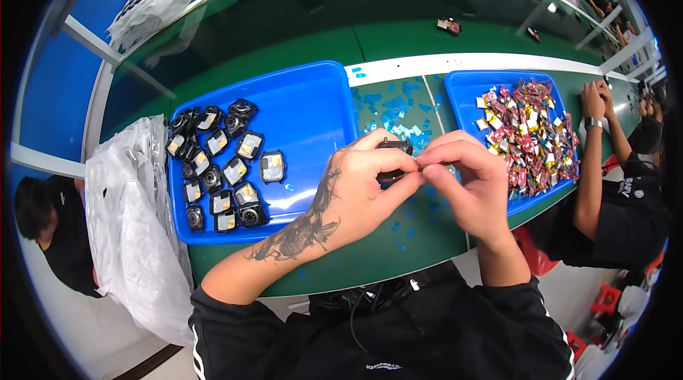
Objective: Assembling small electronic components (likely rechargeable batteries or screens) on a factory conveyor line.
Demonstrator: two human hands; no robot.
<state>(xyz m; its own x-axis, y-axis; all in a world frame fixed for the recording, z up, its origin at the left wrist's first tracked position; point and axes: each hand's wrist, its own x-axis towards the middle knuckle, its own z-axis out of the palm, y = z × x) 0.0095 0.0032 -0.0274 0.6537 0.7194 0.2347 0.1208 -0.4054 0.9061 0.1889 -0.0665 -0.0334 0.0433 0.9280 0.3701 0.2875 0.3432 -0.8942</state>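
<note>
My left hand (pixel 366 184) is closed around a small black watch case (pixel 395 145), mostly hidden by the fingers. My right hand (pixel 469 184) meets it at the fingertips, thumb and forefinger pinched at the case's edge; what lies between them is too small to make out. Left of my hands, a blue tray (pixel 340 95) holds several black watch cases (pixel 272 167), many showing a pale rectangular part inside. To the right, another blue tray (pixel 462 83) is heaped with small red circuit boards (pixel 526 145) with white and yellow parts.
Scraps of blue film (pixel 398 124) litter the green table between the trays. Beyond a white rail (pixel 413 63) runs a green conveyor belt (pixel 299 31) carrying small assemblies (pixel 449 25). A clear plastic bag (pixel 131 209) hangs at the left. A co-worker's hands (pixel 596 99) are at the right.
</note>
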